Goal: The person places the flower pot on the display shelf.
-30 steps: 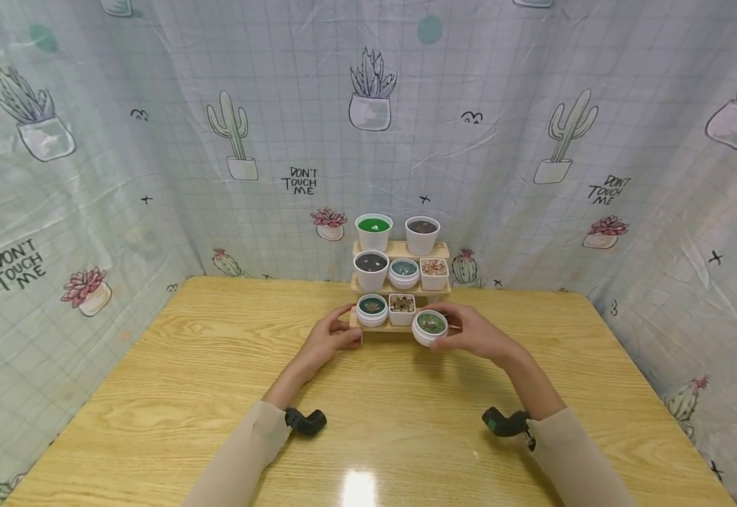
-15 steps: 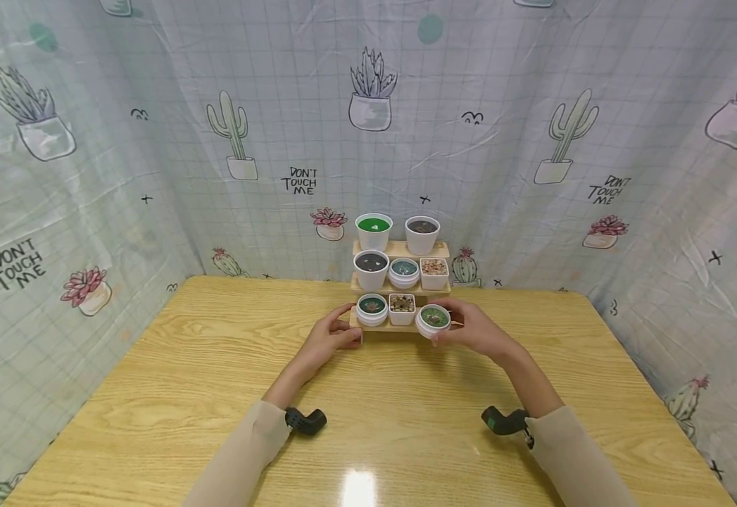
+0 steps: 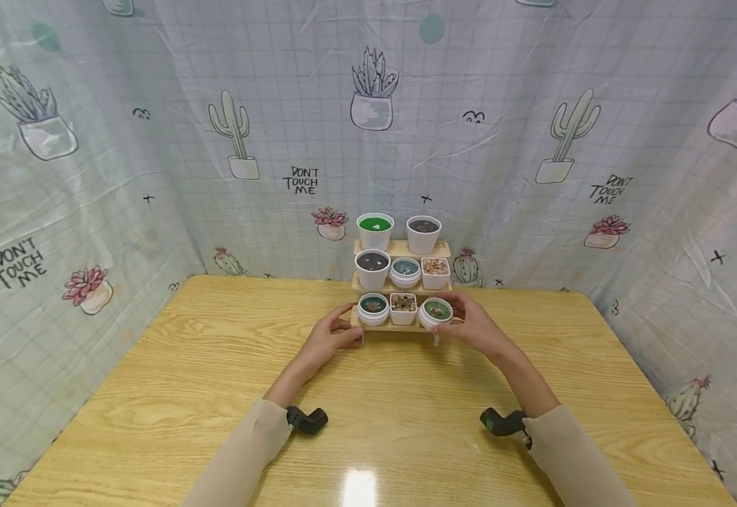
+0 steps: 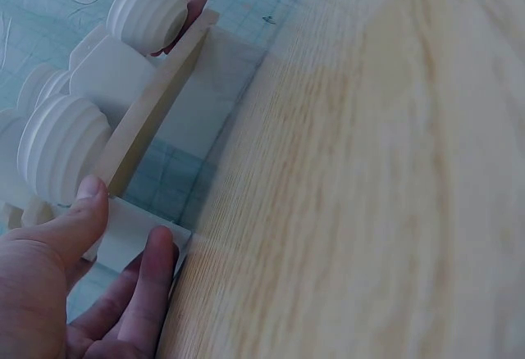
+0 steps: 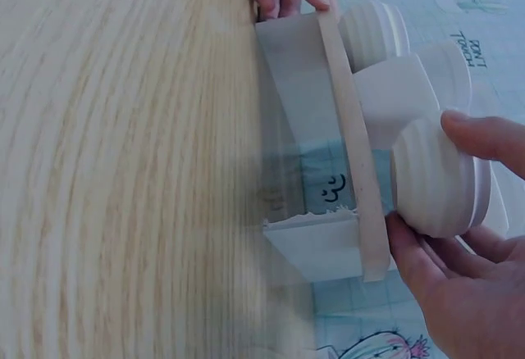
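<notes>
My right hand [image 3: 474,328] grips a round white ribbed pot [image 3: 436,312] with a green top at the right end of a three-step wooden stand [image 3: 401,328]. In the right wrist view a narrow gap shows between the pot's base and the bottom shelf [image 5: 361,174]. The left hand [image 3: 327,336] holds the stand's left end, thumb on the shelf edge and fingers at the white leg panel [image 4: 135,232]. Beside the held pot on that shelf stand a square pot [image 3: 402,308] with pebbles and a round pot [image 3: 373,310] with a dark green top.
Higher on the stand are a dark-topped cup [image 3: 372,271], a small round pot [image 3: 405,272], a square pebble pot [image 3: 435,273], a green-topped cup [image 3: 375,231] and a grey-topped cup [image 3: 423,236]. A printed curtain [image 3: 267,127] hangs behind the wooden table [image 3: 368,415].
The right hand has moved the round pot back and slightly right, from in front of the bottom shelf to over its right end. The left hand keeps its place on the stand.
</notes>
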The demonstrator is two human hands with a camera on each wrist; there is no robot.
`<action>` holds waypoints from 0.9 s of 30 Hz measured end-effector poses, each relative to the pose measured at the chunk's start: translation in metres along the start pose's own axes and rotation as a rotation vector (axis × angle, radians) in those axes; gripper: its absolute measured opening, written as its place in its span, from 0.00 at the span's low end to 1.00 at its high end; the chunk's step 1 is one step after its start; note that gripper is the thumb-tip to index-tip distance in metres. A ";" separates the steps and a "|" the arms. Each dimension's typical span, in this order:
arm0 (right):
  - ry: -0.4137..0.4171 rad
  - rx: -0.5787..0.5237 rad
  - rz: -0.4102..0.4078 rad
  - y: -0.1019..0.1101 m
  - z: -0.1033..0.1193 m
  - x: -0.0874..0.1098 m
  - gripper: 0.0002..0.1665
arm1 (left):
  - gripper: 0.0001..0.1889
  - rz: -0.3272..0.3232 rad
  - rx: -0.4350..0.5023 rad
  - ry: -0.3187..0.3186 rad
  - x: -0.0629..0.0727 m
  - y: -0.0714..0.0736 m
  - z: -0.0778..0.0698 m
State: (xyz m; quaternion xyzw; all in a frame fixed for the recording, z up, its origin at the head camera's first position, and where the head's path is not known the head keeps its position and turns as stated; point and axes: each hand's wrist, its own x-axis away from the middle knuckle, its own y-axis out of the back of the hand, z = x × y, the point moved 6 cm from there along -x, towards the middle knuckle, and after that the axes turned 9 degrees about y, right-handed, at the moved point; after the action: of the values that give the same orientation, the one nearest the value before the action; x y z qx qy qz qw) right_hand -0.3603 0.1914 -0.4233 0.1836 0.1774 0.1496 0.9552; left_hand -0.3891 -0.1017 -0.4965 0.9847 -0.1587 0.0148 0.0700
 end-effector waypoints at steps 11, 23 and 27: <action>-0.044 0.032 -0.092 -0.002 0.000 -0.001 0.42 | 0.36 -0.007 0.005 0.006 -0.001 -0.001 -0.001; -0.044 0.057 -0.122 -0.005 -0.002 -0.001 0.41 | 0.36 -0.015 -0.007 -0.003 -0.001 0.001 0.001; -0.048 0.062 -0.127 -0.004 -0.001 0.000 0.41 | 0.36 -0.011 -0.017 -0.009 -0.001 0.001 0.001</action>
State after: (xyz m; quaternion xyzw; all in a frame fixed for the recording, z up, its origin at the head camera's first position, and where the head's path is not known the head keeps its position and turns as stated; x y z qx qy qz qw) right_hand -0.3602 0.1883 -0.4259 0.2048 0.1703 0.0788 0.9606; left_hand -0.3899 -0.1024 -0.4971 0.9851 -0.1536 0.0088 0.0776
